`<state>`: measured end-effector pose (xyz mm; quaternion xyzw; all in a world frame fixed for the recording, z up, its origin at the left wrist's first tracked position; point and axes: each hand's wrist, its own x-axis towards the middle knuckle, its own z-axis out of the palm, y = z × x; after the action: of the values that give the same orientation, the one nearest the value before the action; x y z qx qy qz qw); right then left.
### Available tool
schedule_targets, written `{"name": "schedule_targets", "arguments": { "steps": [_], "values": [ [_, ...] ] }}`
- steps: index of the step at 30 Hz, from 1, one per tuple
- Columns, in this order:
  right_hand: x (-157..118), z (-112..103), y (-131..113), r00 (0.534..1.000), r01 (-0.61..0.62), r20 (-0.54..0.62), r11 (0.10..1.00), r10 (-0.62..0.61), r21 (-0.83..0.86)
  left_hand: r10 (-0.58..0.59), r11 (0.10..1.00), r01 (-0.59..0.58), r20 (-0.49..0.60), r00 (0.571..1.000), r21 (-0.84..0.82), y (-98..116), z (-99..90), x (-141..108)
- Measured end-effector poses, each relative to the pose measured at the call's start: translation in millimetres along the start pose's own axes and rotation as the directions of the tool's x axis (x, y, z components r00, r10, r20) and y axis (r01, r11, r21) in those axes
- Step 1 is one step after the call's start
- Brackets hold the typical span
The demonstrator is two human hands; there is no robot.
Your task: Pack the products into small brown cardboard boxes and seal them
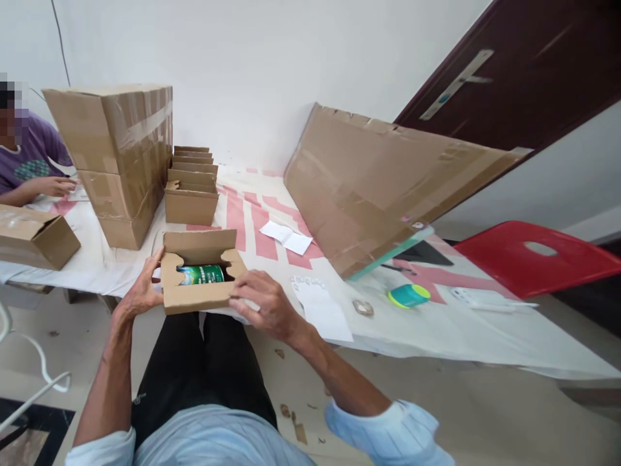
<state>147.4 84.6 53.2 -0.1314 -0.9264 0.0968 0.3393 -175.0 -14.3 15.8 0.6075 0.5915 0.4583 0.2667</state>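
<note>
So, we've got the green can (208, 274) lying inside the open carton (196, 299), long axis along the carton's length, ends facing left and right, between our left hand (140, 290) clasping the carton's left end and our right hand (266, 304), seemingly a bit nearer, pinching its right front corner.

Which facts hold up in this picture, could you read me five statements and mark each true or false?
1. The left hand holds the open box. True.
2. The green can stands on the floor. False: the green can is inside that box.
3. The right hand touches the box's right end. True.
4. The chair is blue. False: the chair is red.
5. A creased white paper lies on the cloth. True.
</note>
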Motion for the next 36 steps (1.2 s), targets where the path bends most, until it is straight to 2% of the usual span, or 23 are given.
{"name": "schedule_targets", "arguments": {
  "steps": [2,5,9,13,16,18,21,24,26,30,32,36],
  "values": [
    [-12,3,-8,0.998,0.043,0.037,0.999,-0.043,-0.020,0.021,1.000,-0.021,-0.013,1.000,0.002,2,1.8,0],
    [-13,9,-9,0.998,0.013,0.060,0.999,-0.011,-0.042,0.031,1.000,-0.031,-0.015,0.999,0.006,2,3.3,-2],
    [18,14,1,0.994,-0.001,0.112,1.000,0.003,-0.016,0.030,1.000,-0.030,-0.011,0.999,0.001,-1,3.0,-4],
    [56,16,16,0.956,0.074,0.286,0.997,-0.067,-0.014,0.025,1.000,-0.025,-0.013,1.000,-0.018,-4,2.9,-5],
    [74,13,24,0.899,0.047,0.436,0.983,0.035,-0.175,0.021,0.999,-0.021,-0.012,1.000,-0.028,-4,3.2,-5],
    [80,10,26,0.866,0.020,0.478,0.944,0.149,-0.330,0.018,0.999,-0.018,-0.010,1.000,-0.026,-4,3.4,-5],
    [86,8,26,0.847,-0.017,0.456,0.870,0.275,-0.493,0.016,1.000,-0.016,-0.008,1.000,-0.019,-4,3.6,-5],
    [93,8,28,0.840,-0.047,0.426,0.827,0.336,-0.561,0.018,1.000,-0.019,-0.014,1.000,-0.021,-5,4.2,-5],
    [99,10,31,0.808,-0.032,0.473,0.827,0.353,-0.562,0.023,0.999,-0.024,-0.015,1.000,-0.029,-6,4.7,-5],
    [109,14,37,0.695,-0.013,0.624,0.875,0.356,-0.484,0.046,0.998,-0.046,-0.009,0.999,-0.030,-8,5.3,-5],
    [112,18,39,0.653,-0.029,0.685,0.915,0.322,-0.402,0.057,0.998,-0.057,-0.010,0.998,-0.017,-8,5.4,-5],
    [115,29,45,0.619,-0.048,0.766,0.981,0.176,-0.187,0.072,0.997,-0.072,0.003,0.997,0.002,-7,5.0,-5]
  ]
}}
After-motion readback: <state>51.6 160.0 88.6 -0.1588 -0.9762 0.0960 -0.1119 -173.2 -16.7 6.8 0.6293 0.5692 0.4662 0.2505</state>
